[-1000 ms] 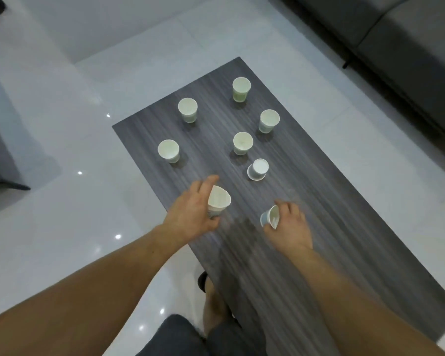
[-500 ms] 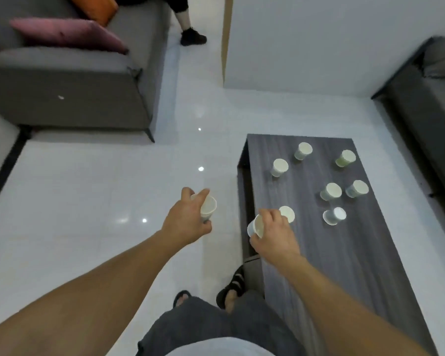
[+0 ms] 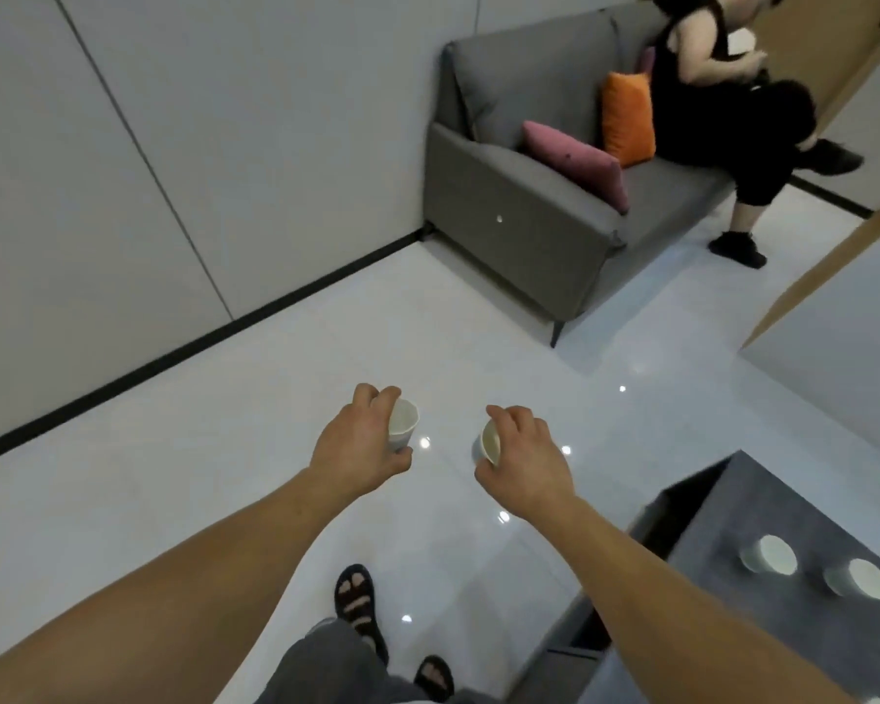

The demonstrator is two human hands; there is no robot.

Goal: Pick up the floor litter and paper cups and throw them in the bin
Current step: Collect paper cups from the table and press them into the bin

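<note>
My left hand (image 3: 359, 444) grips a white paper cup (image 3: 403, 424), its mouth facing right, held out over the white floor. My right hand (image 3: 524, 457) grips a second paper cup (image 3: 490, 442), its mouth turned left. Both hands are at about the same height, a short gap between them. Two more paper cups (image 3: 768, 553) (image 3: 857, 576) stand upright on the dark wooden table (image 3: 732, 510) at the lower right. No bin is in view.
A grey sofa (image 3: 524, 205) with a pink cushion (image 3: 575, 160) and an orange cushion (image 3: 626, 119) stands at the back right, a person in black (image 3: 722, 104) seated on it. A grey wall with black skirting runs along the left. My sandalled feet (image 3: 359, 602) are below.
I have turned left away from the table, carrying one cup in each hand; the table slid to the lower right and the sofa with the seated person came into view.
</note>
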